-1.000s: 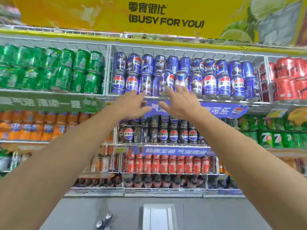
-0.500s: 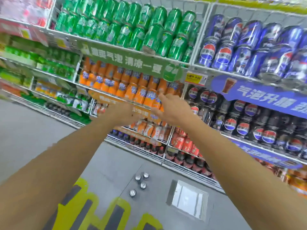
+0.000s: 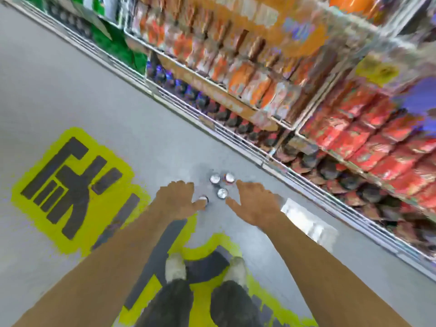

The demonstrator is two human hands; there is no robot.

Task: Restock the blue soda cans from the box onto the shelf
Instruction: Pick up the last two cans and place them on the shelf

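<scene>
Several soda cans stand upright on the grey floor, seen from above by their silver tops: one [image 3: 215, 178], one [image 3: 229, 177], one [image 3: 222, 193], and one [image 3: 203, 198] partly under my left thumb. My left hand [image 3: 178, 198] hovers just left of the group with fingers spread and holds nothing. My right hand [image 3: 253, 201] hovers just right of the group, also spread and holding nothing. No box is in view. The frame is blurred by motion, so the cans' colour is hard to read.
The drinks shelf [image 3: 259, 147] runs diagonally across the upper right, with red and orange cans and dark bottles at floor level. A yellow floor marking [image 3: 70, 180] lies to the left. My shoes [image 3: 174, 265] stand below the cans. A bright glare patch [image 3: 309, 223] lies on the floor.
My view swung from the blue-can shelf down to the floor. Both hands dropped from the shelf's height to the cans on the floor, one on either side.
</scene>
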